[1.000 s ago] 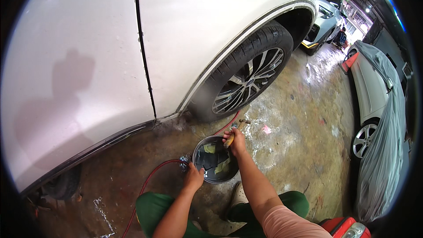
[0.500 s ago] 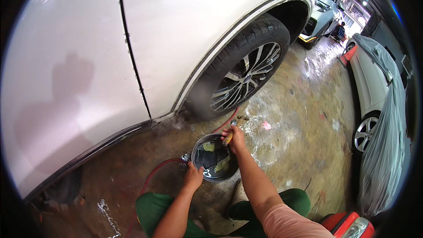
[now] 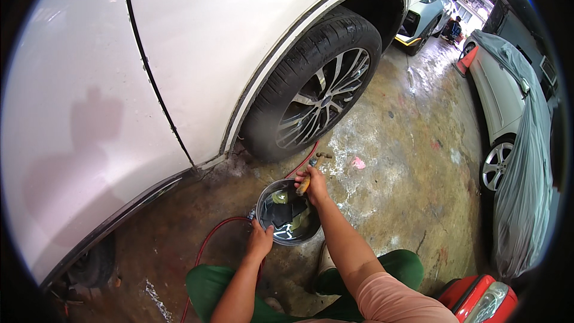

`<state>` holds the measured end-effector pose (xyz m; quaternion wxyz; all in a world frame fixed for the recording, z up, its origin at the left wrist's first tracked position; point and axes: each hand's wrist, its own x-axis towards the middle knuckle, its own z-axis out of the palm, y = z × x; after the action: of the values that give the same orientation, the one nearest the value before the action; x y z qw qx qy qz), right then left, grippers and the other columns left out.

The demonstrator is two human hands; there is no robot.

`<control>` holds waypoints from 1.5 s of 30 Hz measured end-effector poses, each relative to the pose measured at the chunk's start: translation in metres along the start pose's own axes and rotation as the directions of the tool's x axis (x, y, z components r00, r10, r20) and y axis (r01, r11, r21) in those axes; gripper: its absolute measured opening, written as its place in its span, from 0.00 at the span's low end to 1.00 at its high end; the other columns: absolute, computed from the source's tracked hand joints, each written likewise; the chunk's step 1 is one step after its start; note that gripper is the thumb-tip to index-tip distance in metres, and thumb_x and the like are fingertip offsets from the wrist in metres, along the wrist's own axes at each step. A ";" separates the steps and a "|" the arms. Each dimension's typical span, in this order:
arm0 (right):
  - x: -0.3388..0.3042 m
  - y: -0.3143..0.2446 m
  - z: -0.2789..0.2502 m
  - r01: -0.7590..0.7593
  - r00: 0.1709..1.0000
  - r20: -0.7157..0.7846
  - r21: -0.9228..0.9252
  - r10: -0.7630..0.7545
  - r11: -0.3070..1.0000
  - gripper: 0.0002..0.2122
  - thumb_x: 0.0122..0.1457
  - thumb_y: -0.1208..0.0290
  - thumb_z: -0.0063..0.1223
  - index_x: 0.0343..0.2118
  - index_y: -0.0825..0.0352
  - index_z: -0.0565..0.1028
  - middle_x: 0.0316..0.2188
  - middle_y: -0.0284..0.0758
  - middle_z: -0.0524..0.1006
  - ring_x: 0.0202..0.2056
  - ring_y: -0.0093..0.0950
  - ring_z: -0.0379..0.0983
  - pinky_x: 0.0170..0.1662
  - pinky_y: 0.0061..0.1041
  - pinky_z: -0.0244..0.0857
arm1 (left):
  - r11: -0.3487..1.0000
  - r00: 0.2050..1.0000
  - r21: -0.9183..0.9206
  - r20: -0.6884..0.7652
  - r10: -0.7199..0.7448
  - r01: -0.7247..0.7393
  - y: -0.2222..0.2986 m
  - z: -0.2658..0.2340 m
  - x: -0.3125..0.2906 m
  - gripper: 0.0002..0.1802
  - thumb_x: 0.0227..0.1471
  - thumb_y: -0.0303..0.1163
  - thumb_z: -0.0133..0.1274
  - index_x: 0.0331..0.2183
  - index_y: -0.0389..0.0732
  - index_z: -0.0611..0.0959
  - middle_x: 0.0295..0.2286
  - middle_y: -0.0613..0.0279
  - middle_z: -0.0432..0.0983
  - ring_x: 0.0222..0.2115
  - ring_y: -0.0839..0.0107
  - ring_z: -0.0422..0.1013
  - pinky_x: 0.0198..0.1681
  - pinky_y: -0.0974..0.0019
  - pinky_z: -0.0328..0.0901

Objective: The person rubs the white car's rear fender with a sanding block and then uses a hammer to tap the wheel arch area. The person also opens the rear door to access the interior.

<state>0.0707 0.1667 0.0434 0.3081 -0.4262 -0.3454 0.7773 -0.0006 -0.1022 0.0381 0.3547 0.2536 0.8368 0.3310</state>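
Note:
A dark round bucket (image 3: 297,241) stands on the floor in front of my knees. Water and several dark and yellow-green pieces (image 3: 281,212), perhaps sheets or cloths, are inside it. My left hand (image 3: 259,239) grips the bucket's near left rim, thumb over the inside. At the far right rim, my right hand (image 3: 314,185) is closed round a hammer (image 3: 304,186) with a yellowish handle. The hammer's dark head points away from me, past the rim. Whether my right fingers also touch the rim, I cannot tell.
A white car (image 3: 197,42) with a black tyre (image 3: 317,78) fills the left and far side. A red hose (image 3: 216,227) runs along the wet floor behind the bucket. To the right are a covered car (image 3: 520,161), an orange cone (image 3: 466,60) and a red car corner (image 3: 478,299). Someone crouches far off.
The view has shifted slightly, so the car and wheel appear further left. Both hands, the bucket and the hammer keep nearly the same places relative to each other.

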 end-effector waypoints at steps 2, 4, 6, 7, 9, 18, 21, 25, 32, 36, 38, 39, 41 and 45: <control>0.001 0.002 -0.003 0.008 1.000 -0.001 -0.006 -0.008 1.000 0.15 0.70 0.62 0.47 0.51 0.67 0.65 0.38 0.43 0.78 0.32 0.33 0.79 0.33 0.36 0.79 | 1.000 0.999 -0.001 0.024 -0.022 0.022 0.008 -0.005 -0.004 0.45 0.63 0.47 0.51 0.65 0.23 0.55 0.50 0.22 0.73 0.53 0.33 0.72 0.57 0.47 0.66; -0.001 0.001 0.002 0.015 1.000 0.007 -0.006 -0.015 1.000 0.14 0.70 0.62 0.47 0.48 0.67 0.66 0.38 0.43 0.79 0.31 0.33 0.79 0.33 0.37 0.79 | 0.999 0.999 -0.001 0.031 -0.034 0.034 0.007 -0.007 -0.004 0.45 0.63 0.47 0.51 0.65 0.23 0.55 0.50 0.22 0.73 0.53 0.33 0.72 0.58 0.47 0.66; -0.002 0.000 0.001 0.022 1.000 0.005 0.001 -0.022 1.000 0.12 0.70 0.62 0.47 0.45 0.67 0.68 0.37 0.44 0.80 0.31 0.34 0.80 0.33 0.38 0.79 | 0.999 0.999 0.002 0.037 -0.032 0.032 0.006 -0.007 -0.002 0.45 0.63 0.47 0.51 0.65 0.23 0.54 0.51 0.22 0.73 0.53 0.33 0.71 0.58 0.47 0.65; -0.002 0.000 0.000 0.017 1.000 -0.001 -0.001 -0.017 1.000 0.12 0.70 0.62 0.47 0.45 0.67 0.69 0.37 0.44 0.80 0.31 0.34 0.80 0.33 0.38 0.79 | 0.999 0.998 -0.001 0.046 -0.035 0.035 0.007 -0.008 -0.003 0.45 0.63 0.47 0.51 0.65 0.23 0.54 0.51 0.22 0.73 0.53 0.33 0.71 0.58 0.47 0.65; -0.002 0.000 0.000 0.008 1.000 -0.012 -0.007 -0.008 1.000 0.12 0.70 0.62 0.47 0.45 0.67 0.69 0.37 0.44 0.80 0.32 0.34 0.80 0.34 0.39 0.79 | 0.999 0.997 -0.010 0.062 -0.039 0.040 0.010 -0.010 -0.004 0.45 0.63 0.47 0.51 0.65 0.23 0.55 0.50 0.22 0.73 0.53 0.34 0.71 0.58 0.47 0.65; -0.004 -0.001 0.000 0.012 1.000 -0.004 -0.029 -0.012 1.000 0.14 0.70 0.61 0.45 0.48 0.69 0.69 0.39 0.44 0.79 0.33 0.34 0.79 0.35 0.39 0.78 | 1.000 1.000 -0.018 -0.011 0.004 -0.005 -0.006 0.004 0.002 0.40 0.62 0.47 0.52 0.62 0.29 0.58 0.46 0.22 0.76 0.48 0.31 0.74 0.52 0.42 0.68; -0.003 -0.001 0.001 0.027 1.000 0.011 -0.033 -0.027 0.999 0.13 0.70 0.62 0.44 0.46 0.68 0.67 0.39 0.45 0.79 0.32 0.34 0.80 0.33 0.37 0.80 | 1.000 0.999 -0.019 -0.029 0.014 -0.014 -0.006 0.003 0.002 0.40 0.62 0.46 0.52 0.62 0.29 0.58 0.46 0.22 0.76 0.48 0.30 0.74 0.52 0.42 0.68; -0.005 -0.002 0.003 0.025 1.000 0.012 -0.029 -0.025 0.999 0.13 0.70 0.62 0.45 0.45 0.68 0.67 0.39 0.45 0.79 0.32 0.34 0.80 0.34 0.38 0.79 | 1.000 0.999 -0.022 -0.039 0.021 -0.022 -0.006 0.003 0.002 0.41 0.62 0.46 0.52 0.62 0.28 0.58 0.46 0.22 0.75 0.48 0.31 0.74 0.53 0.42 0.68; -0.005 -0.002 0.001 0.019 1.000 0.002 -0.039 -0.019 0.999 0.11 0.70 0.61 0.46 0.42 0.66 0.68 0.40 0.45 0.79 0.34 0.34 0.80 0.36 0.39 0.79 | 0.999 1.000 -0.051 0.010 0.001 -0.001 -0.002 -0.001 0.000 0.44 0.62 0.45 0.52 0.64 0.23 0.55 0.54 0.21 0.69 0.56 0.33 0.69 0.60 0.47 0.64; -0.003 -0.002 0.002 0.019 1.000 -0.006 -0.037 -0.019 0.999 0.12 0.70 0.61 0.46 0.43 0.67 0.68 0.40 0.46 0.79 0.34 0.35 0.80 0.37 0.39 0.79 | 0.998 1.000 -0.062 0.026 0.007 -0.005 0.000 -0.004 0.000 0.45 0.63 0.46 0.51 0.64 0.20 0.54 0.56 0.21 0.66 0.59 0.34 0.66 0.63 0.50 0.61; -0.003 -0.001 0.001 0.022 1.000 -0.004 -0.039 -0.022 0.999 0.13 0.70 0.61 0.46 0.43 0.67 0.67 0.40 0.46 0.79 0.34 0.35 0.80 0.37 0.39 0.79 | 0.998 0.999 -0.057 0.051 -0.011 0.014 0.003 -0.005 0.000 0.45 0.63 0.46 0.51 0.64 0.20 0.54 0.56 0.20 0.66 0.59 0.34 0.66 0.63 0.50 0.61; -0.003 -0.001 0.001 0.023 1.000 -0.003 -0.039 -0.023 0.999 0.13 0.70 0.61 0.46 0.43 0.67 0.67 0.40 0.46 0.79 0.34 0.35 0.80 0.37 0.39 0.79 | 0.998 0.998 -0.054 0.063 -0.020 0.023 0.003 -0.006 0.000 0.45 0.63 0.46 0.51 0.64 0.20 0.54 0.56 0.20 0.66 0.58 0.34 0.66 0.63 0.50 0.61; -0.002 -0.001 0.000 0.022 1.000 0.000 -0.039 -0.022 0.999 0.13 0.70 0.61 0.46 0.44 0.68 0.67 0.40 0.46 0.79 0.34 0.35 0.80 0.37 0.39 0.79 | 0.998 0.998 -0.056 0.062 -0.018 0.021 0.004 -0.007 0.000 0.45 0.63 0.45 0.51 0.64 0.20 0.54 0.56 0.19 0.66 0.58 0.34 0.67 0.63 0.50 0.62; -0.002 0.000 0.000 0.021 1.000 -0.004 -0.040 -0.021 0.999 0.13 0.70 0.61 0.46 0.43 0.68 0.67 0.40 0.46 0.79 0.35 0.35 0.80 0.37 0.39 0.79 | 0.998 0.998 -0.063 0.062 -0.019 0.023 0.004 -0.007 0.000 0.44 0.63 0.45 0.50 0.64 0.20 0.54 0.56 0.19 0.66 0.58 0.33 0.67 0.62 0.49 0.62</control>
<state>0.0715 0.1654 0.0440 0.3085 -0.4303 -0.3646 0.7660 -0.0050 -0.1019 0.0445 0.3919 0.2433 0.8171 0.3458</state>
